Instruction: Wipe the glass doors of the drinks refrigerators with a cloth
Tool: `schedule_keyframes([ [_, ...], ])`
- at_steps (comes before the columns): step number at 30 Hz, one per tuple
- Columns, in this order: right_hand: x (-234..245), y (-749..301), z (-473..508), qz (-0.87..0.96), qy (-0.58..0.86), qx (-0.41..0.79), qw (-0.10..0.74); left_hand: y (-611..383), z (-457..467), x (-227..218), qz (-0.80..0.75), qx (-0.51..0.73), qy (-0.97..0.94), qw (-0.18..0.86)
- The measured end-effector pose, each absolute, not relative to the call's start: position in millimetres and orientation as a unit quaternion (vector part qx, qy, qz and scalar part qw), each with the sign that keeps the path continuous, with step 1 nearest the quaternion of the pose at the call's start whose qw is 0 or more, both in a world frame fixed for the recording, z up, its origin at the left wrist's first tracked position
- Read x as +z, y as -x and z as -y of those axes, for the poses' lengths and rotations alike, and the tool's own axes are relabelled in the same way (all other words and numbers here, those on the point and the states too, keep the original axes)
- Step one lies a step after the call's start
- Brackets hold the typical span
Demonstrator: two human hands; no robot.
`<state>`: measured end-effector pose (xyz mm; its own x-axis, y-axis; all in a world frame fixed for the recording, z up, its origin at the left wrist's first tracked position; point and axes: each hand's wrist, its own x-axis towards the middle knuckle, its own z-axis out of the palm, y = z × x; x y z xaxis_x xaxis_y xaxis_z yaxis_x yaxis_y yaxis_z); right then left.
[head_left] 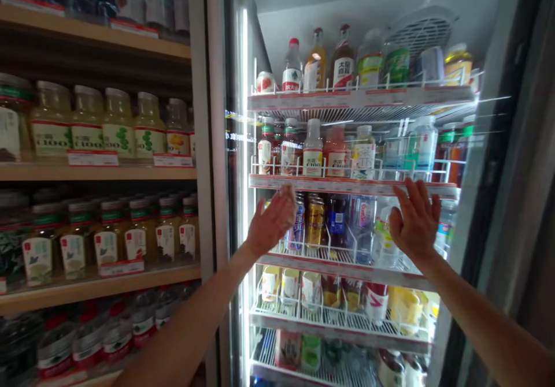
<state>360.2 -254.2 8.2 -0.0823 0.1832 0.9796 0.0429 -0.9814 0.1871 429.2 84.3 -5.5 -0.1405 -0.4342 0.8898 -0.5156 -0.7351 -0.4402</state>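
Observation:
My left hand [271,222] reaches up in front of a lit drinks fridge, fingers stretched forward. A pale, crumpled piece of what looks like cloth or tissue [289,193] shows at its fingers, blurred. Behind that hand are tall drink cans, including a gold can [315,222]. My right hand [414,219] is raised on the other side, fingers spread, holding nothing. It is nearest the shelf edge [347,186] and the bottles behind it. Reflections suggest a glass door between the hands and the drinks; I cannot tell whether either hand touches it.
Wire-fronted fridge shelves hold bottles [313,150], cans and cartons [288,346]. The fridge's dark right frame [489,202] stands beside my right forearm. On the left, wooden shelves [99,171] carry rows of bottles [113,234] with price labels along the edges.

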Motion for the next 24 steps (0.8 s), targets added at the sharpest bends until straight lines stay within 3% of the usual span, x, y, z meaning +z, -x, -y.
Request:
schedule_keyframes([
  [4,7.9,-359.8,254.0,-0.078,-0.681,0.727,0.045,-432.9,-85.5,24.1,0.198,0.711,-0.655,0.16],
  [8,8.7,-354.2,250.3,-0.078,-0.695,0.715,0.006,-427.5,-71.7,41.2,0.399,0.606,-0.688,0.005],
  [10,9.4,-351.0,249.7,-0.074,-0.707,0.703,-0.019,-426.8,-71.1,52.2,0.416,0.572,-0.707,0.0],
  [13,9.9,-350.7,255.2,-0.081,-0.723,0.686,-0.033,-426.6,-69.3,65.5,0.194,0.619,-0.748,0.139],
  [15,9.4,-353.9,262.8,-0.096,-0.734,0.672,-0.028,-421.7,-60.8,67.7,0.203,0.61,-0.763,0.059],
  [18,7.7,-359.4,274.5,-0.121,-0.741,0.66,-0.012,-406.2,-44.9,70.6,0.315,0.511,-0.764,-0.234],
  [20,6.6,-360.7,279.4,-0.128,-0.74,0.66,0.003,-397.1,-39.1,78.2,0.257,0.474,-0.767,-0.35],
  [22,6.0,-359.2,281.0,-0.13,-0.74,0.66,0.02,-394.0,-36.3,87.0,0.142,0.516,-0.782,-0.32],
  [24,6.1,-355.4,279.2,-0.13,-0.743,0.657,0.027,-397.1,-33.7,91.8,0.132,0.58,-0.777,-0.206],
])
